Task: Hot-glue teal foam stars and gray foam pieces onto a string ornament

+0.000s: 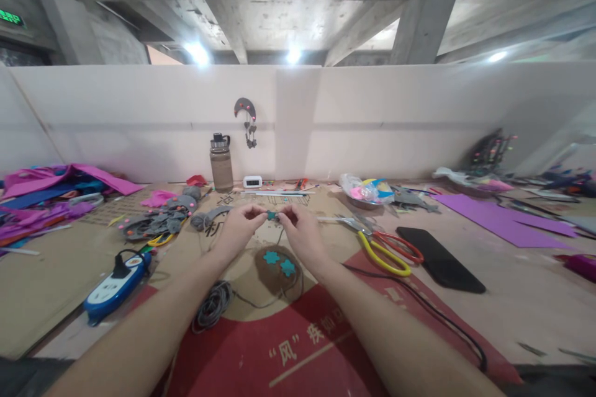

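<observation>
My left hand [239, 226] and my right hand [302, 232] meet above the table, both pinching a small teal felt piece [272, 215] between their fingertips. Just below them lies a brown felt oval [278, 267] with two teal flower shapes on it. A thin grey cord runs from the hands down to a coil of grey cord [212, 305] at the lower left. All this rests on a cardboard sheet [326, 223] partly printed red.
Yellow and red scissors [386, 249] and a black phone [440, 258] lie to the right. A blue power strip [116, 282] sits left, grey felt scraps [158, 220] behind it. A water bottle [221, 162] and small clock [252, 182] stand by the white wall. Purple sheets [498, 220] lie far right.
</observation>
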`<state>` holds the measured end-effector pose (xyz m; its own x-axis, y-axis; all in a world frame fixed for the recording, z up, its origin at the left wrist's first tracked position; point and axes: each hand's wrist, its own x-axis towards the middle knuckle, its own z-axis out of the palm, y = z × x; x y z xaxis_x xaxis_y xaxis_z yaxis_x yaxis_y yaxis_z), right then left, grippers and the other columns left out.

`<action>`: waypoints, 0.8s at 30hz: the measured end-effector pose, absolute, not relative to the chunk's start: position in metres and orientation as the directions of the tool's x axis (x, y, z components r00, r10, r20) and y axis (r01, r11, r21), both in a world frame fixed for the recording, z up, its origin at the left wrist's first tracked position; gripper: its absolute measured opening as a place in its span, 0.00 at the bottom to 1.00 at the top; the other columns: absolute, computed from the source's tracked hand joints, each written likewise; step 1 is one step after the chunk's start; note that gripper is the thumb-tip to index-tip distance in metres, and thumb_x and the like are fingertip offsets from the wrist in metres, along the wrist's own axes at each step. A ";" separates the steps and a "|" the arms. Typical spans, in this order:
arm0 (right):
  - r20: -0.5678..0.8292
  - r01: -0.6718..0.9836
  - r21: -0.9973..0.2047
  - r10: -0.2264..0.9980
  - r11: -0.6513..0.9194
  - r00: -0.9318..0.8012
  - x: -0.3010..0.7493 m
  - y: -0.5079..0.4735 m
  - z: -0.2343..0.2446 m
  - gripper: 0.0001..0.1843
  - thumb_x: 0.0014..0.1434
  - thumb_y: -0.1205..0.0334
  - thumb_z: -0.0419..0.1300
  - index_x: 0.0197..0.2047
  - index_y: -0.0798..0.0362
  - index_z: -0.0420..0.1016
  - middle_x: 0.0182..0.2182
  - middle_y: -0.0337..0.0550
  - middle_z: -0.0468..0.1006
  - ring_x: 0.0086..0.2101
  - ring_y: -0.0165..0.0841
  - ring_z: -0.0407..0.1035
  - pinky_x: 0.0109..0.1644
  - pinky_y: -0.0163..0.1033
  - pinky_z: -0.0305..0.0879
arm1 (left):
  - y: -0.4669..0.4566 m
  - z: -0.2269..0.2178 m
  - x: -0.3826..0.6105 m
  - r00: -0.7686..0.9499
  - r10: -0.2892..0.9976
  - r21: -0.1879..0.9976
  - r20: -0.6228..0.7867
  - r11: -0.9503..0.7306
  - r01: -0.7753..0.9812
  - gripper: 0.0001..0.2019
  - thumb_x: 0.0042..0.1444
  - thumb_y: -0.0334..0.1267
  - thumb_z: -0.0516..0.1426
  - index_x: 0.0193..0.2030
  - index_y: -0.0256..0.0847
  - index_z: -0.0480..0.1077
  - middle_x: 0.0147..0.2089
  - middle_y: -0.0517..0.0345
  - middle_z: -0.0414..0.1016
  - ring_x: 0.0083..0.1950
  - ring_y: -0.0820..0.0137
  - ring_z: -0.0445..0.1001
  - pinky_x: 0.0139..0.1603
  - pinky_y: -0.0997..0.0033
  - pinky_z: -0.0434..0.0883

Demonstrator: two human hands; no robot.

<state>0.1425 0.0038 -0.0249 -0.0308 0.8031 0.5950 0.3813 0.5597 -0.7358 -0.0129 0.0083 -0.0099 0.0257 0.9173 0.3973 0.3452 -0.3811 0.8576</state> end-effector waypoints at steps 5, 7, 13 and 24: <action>0.589 0.387 -0.729 0.805 0.565 -0.067 0.142 0.002 -0.024 0.12 0.58 0.56 0.49 0.29 0.53 0.68 0.24 0.39 0.71 0.27 0.30 0.63 0.32 0.35 0.57 | 0.010 -0.012 -0.011 0.048 0.931 0.895 0.363 -0.363 0.261 0.09 0.47 0.41 0.58 0.32 0.37 0.70 0.24 0.62 0.69 0.22 0.76 0.66 0.25 0.74 0.67; 0.557 0.366 -0.753 0.826 0.548 -0.090 0.142 0.003 -0.026 0.12 0.58 0.56 0.49 0.29 0.52 0.68 0.23 0.38 0.70 0.26 0.30 0.63 0.31 0.34 0.57 | 0.010 -0.012 -0.010 0.054 0.941 0.912 0.335 -0.339 0.230 0.09 0.47 0.40 0.58 0.32 0.37 0.69 0.24 0.61 0.69 0.24 0.75 0.68 0.27 0.73 0.69; 0.454 0.174 -0.869 0.886 0.463 -0.094 0.137 0.007 -0.029 0.09 0.55 0.56 0.52 0.29 0.52 0.65 0.22 0.35 0.68 0.24 0.28 0.63 0.29 0.34 0.60 | 0.009 -0.013 -0.010 0.075 0.946 0.911 0.315 -0.323 0.255 0.09 0.46 0.40 0.59 0.31 0.37 0.67 0.24 0.60 0.70 0.25 0.74 0.69 0.27 0.73 0.68; 0.268 -0.079 -0.962 0.956 0.260 -0.119 0.132 0.004 -0.026 0.08 0.52 0.56 0.52 0.28 0.52 0.63 0.18 0.30 0.57 0.17 0.23 0.51 0.19 0.30 0.53 | 0.009 -0.016 -0.009 0.118 0.933 0.897 0.340 -0.360 0.255 0.08 0.46 0.40 0.59 0.29 0.37 0.67 0.25 0.63 0.66 0.24 0.77 0.63 0.23 0.77 0.61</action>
<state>0.1318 0.0040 -0.0261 -0.1188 0.9561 0.2678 -0.0790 0.2598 -0.9624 -0.0085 0.0094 -0.0161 0.1185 0.9328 0.3402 0.2553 -0.3597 0.8974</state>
